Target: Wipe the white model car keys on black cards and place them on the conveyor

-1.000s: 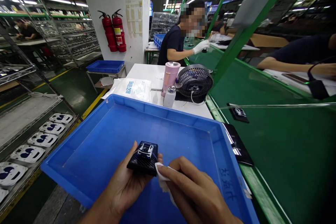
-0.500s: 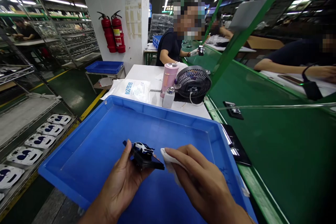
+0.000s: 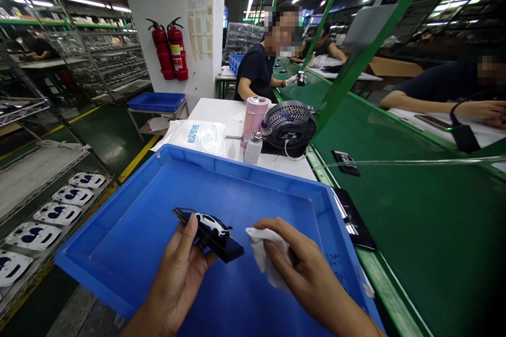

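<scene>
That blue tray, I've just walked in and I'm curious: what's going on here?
The person's left hand holds a small white model car on a black base over the blue tray, and the right hand holds a white cloth just beside it. Farther off, a co-worker holds up something small in a gloved hand.
</scene>
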The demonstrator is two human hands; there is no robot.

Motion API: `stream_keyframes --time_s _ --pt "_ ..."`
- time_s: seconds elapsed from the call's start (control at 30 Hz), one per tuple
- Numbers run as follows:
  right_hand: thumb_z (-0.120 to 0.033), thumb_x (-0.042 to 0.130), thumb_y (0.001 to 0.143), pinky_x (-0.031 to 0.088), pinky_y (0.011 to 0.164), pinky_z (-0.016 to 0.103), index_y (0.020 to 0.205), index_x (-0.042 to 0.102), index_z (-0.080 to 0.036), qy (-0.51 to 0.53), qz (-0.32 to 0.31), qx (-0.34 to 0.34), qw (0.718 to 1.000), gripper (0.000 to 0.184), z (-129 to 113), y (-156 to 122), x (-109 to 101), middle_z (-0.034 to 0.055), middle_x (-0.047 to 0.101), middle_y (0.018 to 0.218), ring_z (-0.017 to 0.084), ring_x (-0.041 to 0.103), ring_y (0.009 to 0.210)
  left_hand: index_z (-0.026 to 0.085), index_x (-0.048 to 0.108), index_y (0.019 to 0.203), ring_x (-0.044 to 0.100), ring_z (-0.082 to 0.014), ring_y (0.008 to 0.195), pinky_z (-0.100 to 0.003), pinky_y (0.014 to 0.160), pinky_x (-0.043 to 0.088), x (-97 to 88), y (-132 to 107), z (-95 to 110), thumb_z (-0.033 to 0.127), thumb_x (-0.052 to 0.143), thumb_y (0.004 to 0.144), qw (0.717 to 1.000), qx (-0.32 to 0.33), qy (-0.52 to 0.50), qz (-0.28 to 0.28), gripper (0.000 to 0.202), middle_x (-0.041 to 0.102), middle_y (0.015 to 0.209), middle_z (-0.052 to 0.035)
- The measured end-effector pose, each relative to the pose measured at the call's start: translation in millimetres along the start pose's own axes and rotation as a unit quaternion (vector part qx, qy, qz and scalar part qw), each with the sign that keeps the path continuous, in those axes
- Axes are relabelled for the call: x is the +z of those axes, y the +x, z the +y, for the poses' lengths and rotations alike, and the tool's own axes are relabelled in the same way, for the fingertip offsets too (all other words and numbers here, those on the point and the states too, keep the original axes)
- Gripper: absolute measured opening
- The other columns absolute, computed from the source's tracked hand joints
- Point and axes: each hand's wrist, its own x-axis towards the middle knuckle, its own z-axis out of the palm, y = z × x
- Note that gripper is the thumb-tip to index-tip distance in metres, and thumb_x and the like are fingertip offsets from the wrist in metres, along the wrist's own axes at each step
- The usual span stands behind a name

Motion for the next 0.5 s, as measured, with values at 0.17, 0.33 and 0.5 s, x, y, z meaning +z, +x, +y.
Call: stream_keyframes --time_s 0.17,0.33,0.5 --pt "-0.027 0.057 0.080 0.043 0.050 0.019 0.084 0.053 -0.017 0.425 -0.062 0.294 0.854 0.011 2.6 -9.2 13.4 -0.0005 0.054 0.067 0.011 0.053 0.054 0.017 0.056 0.107 0.060 -0.0264 0.098 -0.035 0.083 0.049 1.5 -7.0 -1.6 0.041 0.061 0.074 0.999 0.022 0.030 -0.003 0.042 0.066 0.098 -0.0106" --pt "-0.037 0.066 0.075 0.050 0.068 0.026 0.087 0.059 -0.016 0.504 -0.043 0.326 0.799 0.025 -9.7 -25.4 29.2 0.0048 0.061 0.080 0.016 0.062 0.074 0.016 0.057 0.108 0.062 -0.0314 0.094 -0.037 0.077 0.051 1.6 -20.2 -5.9 0.041 0.066 0.069 0.996 0.035 0.054 -0.069 0.047 0.067 0.099 -0.0145" --pt "-0.038 0.064 0.079 0.052 0.061 0.025 0.084 0.063 -0.017 0.439 -0.032 0.274 0.855 0.022 -15.0 -39.3 0.8 0.0044 0.065 0.073 0.017 0.064 0.066 0.020 0.059 0.105 0.057 -0.0305 0.104 -0.039 0.086 0.047 3.4 -18.9 -5.9 0.037 0.061 0.074 0.988 0.067 0.064 -0.126 0.035 0.062 0.113 -0.0122"
